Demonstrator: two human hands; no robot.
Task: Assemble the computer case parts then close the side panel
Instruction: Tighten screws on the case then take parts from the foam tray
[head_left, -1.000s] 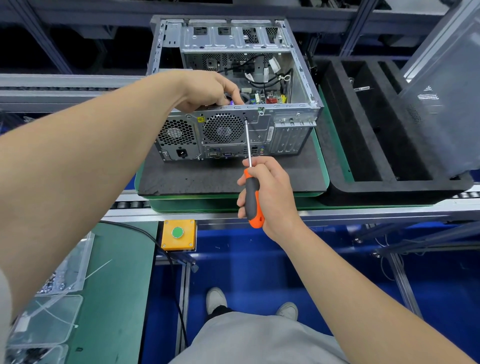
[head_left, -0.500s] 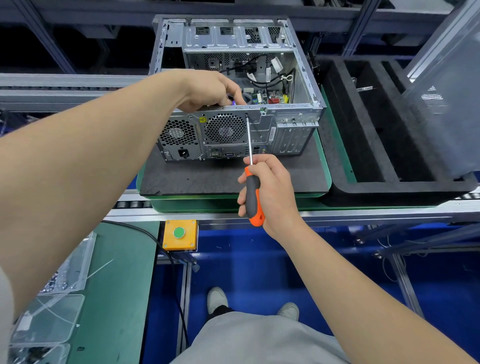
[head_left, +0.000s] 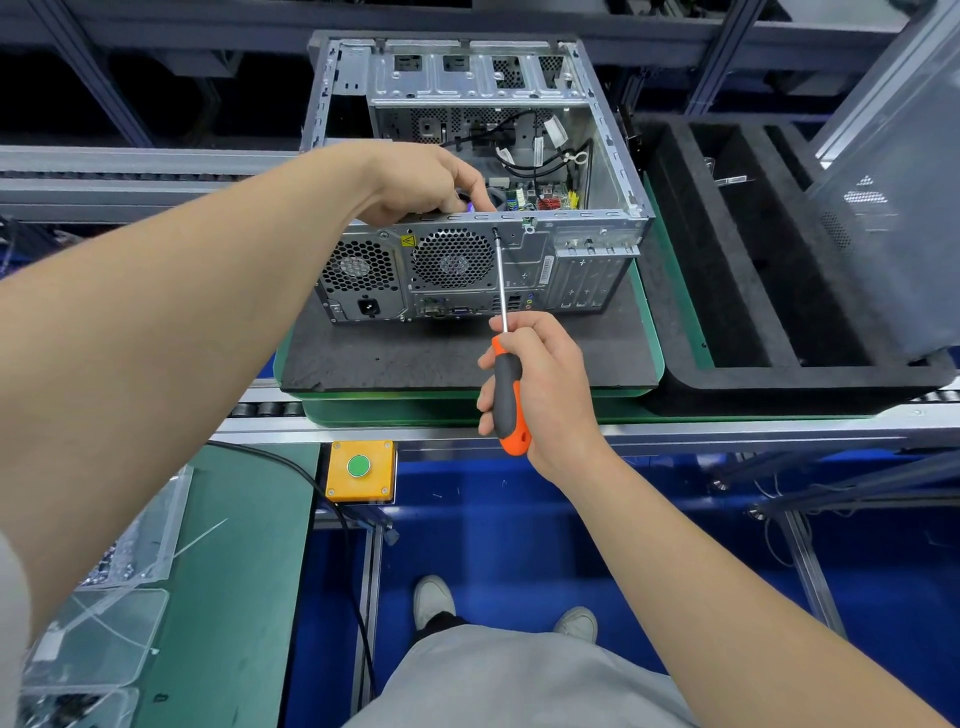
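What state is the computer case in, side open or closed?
Open. The computer case has no panel over its upward side; cables and the board show inside.

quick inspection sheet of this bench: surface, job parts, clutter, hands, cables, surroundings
surface: black foam mat on a green pallet, carrying the case.
job's things: computer case lies open side up, side panel off; screwdriver tip on the rear wall beside the fan grille.
clutter: clear plastic bins at lower left.
hands: right hand grips the screwdriver handle; left hand curls inside the case behind the rear wall, its hold hidden.
cables: loose wiring inside the case; black cable beside the button box.
surroundings: yellow button box, black foam tray to the right, blue floor.
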